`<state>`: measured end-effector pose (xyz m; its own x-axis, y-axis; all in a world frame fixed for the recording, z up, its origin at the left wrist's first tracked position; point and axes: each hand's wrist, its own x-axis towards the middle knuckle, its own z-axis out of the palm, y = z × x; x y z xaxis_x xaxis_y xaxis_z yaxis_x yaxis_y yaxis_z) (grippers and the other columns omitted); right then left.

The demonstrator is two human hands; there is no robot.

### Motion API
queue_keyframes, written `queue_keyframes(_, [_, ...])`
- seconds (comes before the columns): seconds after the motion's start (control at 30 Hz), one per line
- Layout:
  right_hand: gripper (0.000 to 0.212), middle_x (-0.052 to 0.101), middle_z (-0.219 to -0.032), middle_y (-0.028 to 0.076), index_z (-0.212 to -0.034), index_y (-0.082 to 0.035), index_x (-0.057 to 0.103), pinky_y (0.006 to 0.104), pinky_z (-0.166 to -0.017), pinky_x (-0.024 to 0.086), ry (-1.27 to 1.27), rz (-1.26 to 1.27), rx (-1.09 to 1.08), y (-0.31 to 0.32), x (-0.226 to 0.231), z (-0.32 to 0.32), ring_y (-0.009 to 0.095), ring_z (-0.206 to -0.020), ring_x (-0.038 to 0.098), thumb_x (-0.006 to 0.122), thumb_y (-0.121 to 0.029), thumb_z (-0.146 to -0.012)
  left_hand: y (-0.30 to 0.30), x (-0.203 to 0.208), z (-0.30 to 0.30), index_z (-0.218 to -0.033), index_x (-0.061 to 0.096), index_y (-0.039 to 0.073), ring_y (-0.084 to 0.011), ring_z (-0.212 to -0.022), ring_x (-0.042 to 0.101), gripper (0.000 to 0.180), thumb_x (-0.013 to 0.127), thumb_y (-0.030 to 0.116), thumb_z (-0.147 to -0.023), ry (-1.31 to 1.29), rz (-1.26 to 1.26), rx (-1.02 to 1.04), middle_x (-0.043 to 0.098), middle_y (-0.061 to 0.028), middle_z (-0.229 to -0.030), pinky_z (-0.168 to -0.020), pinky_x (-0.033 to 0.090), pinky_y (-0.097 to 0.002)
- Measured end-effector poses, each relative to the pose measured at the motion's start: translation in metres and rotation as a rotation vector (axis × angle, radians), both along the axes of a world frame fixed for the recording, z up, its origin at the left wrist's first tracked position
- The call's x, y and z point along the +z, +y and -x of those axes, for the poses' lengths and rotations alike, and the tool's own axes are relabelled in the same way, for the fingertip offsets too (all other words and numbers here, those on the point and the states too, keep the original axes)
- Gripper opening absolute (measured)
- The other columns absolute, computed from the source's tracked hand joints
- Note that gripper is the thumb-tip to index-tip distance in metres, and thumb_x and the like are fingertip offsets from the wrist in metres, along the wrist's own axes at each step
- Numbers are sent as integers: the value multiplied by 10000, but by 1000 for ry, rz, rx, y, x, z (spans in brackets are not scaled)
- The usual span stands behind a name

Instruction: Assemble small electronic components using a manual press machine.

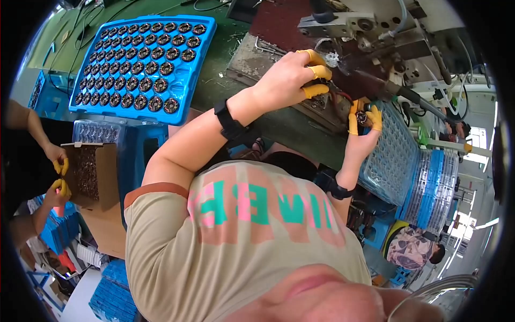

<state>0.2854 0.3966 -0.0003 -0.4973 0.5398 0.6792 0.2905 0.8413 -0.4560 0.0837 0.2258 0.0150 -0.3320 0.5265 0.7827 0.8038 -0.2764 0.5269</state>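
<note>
My left hand (292,78) is at the machine (370,70), with yellow finger covers on its fingertips. Its fingers are curled around a dark spot, and what they grip there cannot be made out. Lower and to the right, my right hand (366,131), in the same yellow covers, pinches a small round motor stator (363,116) with dark and copper-coloured parts. A red wire (343,96) runs between the two hands. On the green bench to the left, a blue tray (182,76) carries several rows of similar round stators.
Clear plastic trays (389,155) stand by my right forearm, with more stacked trays (434,182) beyond. A metal lever (429,104) juts from the machine. At the left, a co-worker's hands (58,161) hover beside a cardboard box (107,177) of copper-coloured parts. Thin metal rods (268,47) lie on the bench.
</note>
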Motion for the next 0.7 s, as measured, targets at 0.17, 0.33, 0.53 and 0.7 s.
queue_keyframes(0.17, [424, 581, -1278, 161, -1067, -39, 564, 398, -1014, 411, 19, 4, 34, 2, -2, -2, 341, -1262, 484, 820, -92, -734, -3, 4, 1, -1015, 671, 101, -307, -923, 586, 298, 784, 134, -741, 87, 65, 29, 612, -89, -1032, -796, 492, -381])
queue_keyframes(0.33, [435, 583, -1274, 160, -1069, -36, 565, 407, -1032, 398, 23, -23, 47, 1, 0, -1, 345, -1259, 486, 826, -96, -725, -3, 3, 5, -1027, 669, 105, -308, -915, 594, 312, 786, 143, -740, 143, 85, 26, 613, -89, -1047, -805, 496, -376])
queue_keyframes(0.53, [410, 595, -1247, 157, -1076, -18, 590, 381, -991, 433, 8, 28, 31, 0, 1, 2, 311, -1171, 540, 817, -121, -751, -10, 10, -4, -1351, 424, 19, -295, -1034, 607, 768, 819, 141, -704, -256, 115, -7, 619, -143, -1130, -901, 493, -374])
queue_keyframes(0.7, [439, 612, -1206, 155, -1152, 14, 580, 348, -908, 492, -8, 149, -78, -1, 5, 1, 259, -1012, 619, 796, -145, -804, -33, 8, -11, -1448, 307, 14, -337, -1117, 544, 923, 822, 147, -694, -285, 136, 12, 576, -188, -1186, -962, 446, -393])
